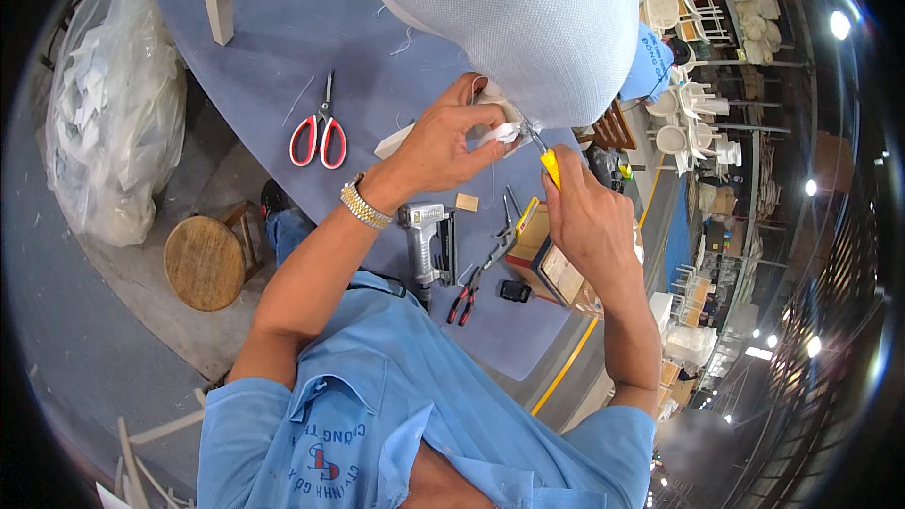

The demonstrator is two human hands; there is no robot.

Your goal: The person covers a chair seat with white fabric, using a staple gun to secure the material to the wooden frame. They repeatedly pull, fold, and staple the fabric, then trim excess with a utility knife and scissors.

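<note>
A light grey upholstered chair piece (528,19) with loose threads along its edge lies across the far side of the work table. At its near corner my left hand (452,132) is closed, thumb and fingers pinching a white fabric edge (507,132). From the right, my right hand (589,212) grips a yellow-handled tool (551,168). Its slim metal end reaches the same corner, beside my left fingertips. The exact shape of the tip is hard to make out there.
On the blue-grey table (255,66) lie red-handled scissors (320,127), a staple gun (429,240), red-handled pliers (467,300), a black case (515,291) and a wooden box (551,259). A stool (205,262) and a plastic bag (118,113) stand left. Another person (649,66) works beyond.
</note>
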